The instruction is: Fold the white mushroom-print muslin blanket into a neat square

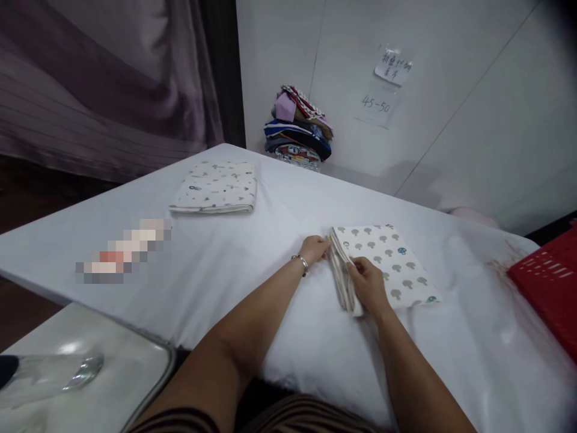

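A folded white cloth with grey and blue mushroom prints (396, 264) lies on the white-covered table (225, 264) in front of me. My left hand (314, 249), a silver bracelet on its wrist, pinches the far corner of the cloth's left edge. My right hand (367, 285) rests on the near part of that same layered edge, fingers curled over it. A second folded white cloth with small dark prints (215, 187) lies farther back on the left, away from both hands.
A pile of coloured folded fabrics (298, 127) sits at the table's far edge against the white wall. A red perforated crate (552, 285) stands at the right. A glossy white surface (90, 385) lies near left. Purple curtains hang behind on the left.
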`<state>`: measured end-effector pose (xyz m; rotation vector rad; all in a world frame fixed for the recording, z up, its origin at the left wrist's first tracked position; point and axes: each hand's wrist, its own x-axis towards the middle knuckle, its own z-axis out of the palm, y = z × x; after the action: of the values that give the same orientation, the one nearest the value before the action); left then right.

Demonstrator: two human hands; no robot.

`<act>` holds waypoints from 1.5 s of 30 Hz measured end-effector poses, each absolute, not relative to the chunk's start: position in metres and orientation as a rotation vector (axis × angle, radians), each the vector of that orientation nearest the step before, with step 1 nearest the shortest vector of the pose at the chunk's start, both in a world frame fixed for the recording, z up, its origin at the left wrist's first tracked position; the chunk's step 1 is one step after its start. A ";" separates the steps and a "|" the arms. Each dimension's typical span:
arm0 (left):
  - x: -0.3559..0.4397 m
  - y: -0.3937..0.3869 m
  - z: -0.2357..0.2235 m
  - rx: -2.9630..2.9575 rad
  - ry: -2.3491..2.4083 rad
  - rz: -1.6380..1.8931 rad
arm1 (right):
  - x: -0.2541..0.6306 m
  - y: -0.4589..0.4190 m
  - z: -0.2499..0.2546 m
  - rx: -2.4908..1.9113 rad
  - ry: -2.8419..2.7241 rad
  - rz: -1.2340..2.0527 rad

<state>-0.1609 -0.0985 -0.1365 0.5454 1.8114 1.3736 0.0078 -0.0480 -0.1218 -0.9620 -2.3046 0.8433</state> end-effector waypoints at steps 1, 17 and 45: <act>-0.162 -0.099 -0.137 0.552 1.801 1.349 | 0.008 -0.048 -0.123 -0.958 -2.284 0.857; -0.156 -0.100 -0.134 0.677 1.705 1.341 | -0.002 -0.062 -0.113 -1.086 -2.752 0.350; -0.160 -0.107 -0.129 0.845 1.835 1.060 | 0.002 -0.058 -0.117 -0.984 -2.561 0.556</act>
<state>-0.1596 -0.1066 -0.1294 0.8451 1.8353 1.0602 0.0024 -0.0582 -0.1173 -0.9835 -2.5612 0.5560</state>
